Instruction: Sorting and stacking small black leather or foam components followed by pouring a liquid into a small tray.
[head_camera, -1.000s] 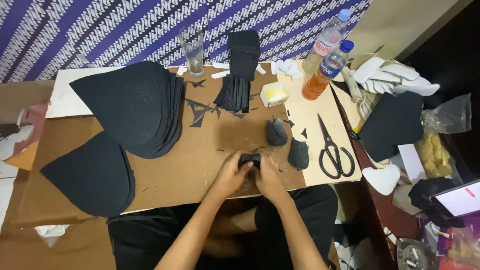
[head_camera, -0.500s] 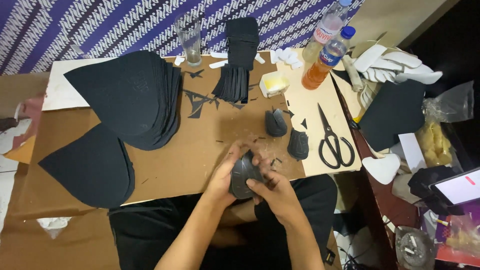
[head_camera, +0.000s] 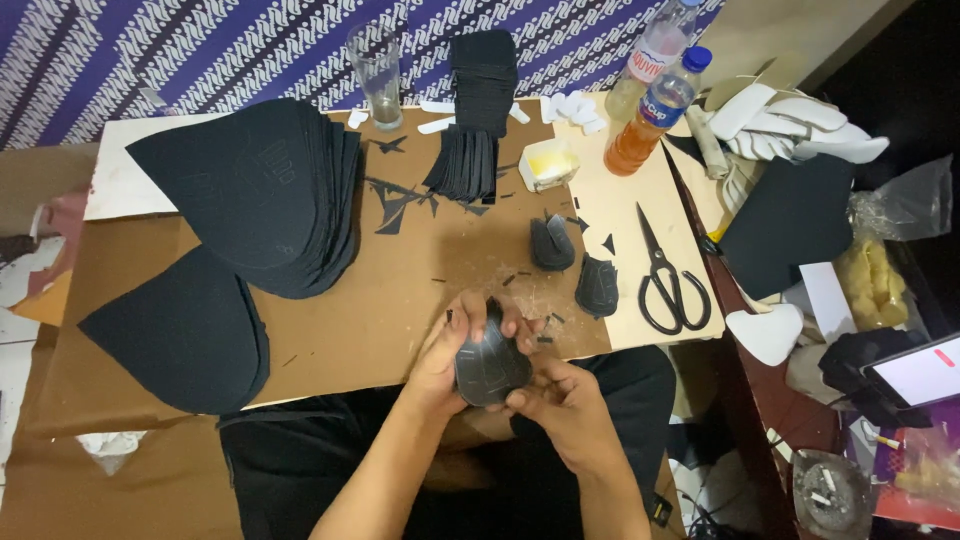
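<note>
Both my hands hold a small black curved foam piece at the near edge of the cardboard-covered table. My left hand cups its left side and top, fingers curled over it. My right hand grips its lower right edge from below. Two similar folded black pieces lie just beyond my hands.
Two large stacks of black teardrop-shaped sheets lie at left. Black scissors rest at right, a glass, a stack of black strips, a small glue tub and two bottles stand at the back.
The small black piece, first pressed on the table under both hands, has been lifted and turned up between them, closer to my body.
</note>
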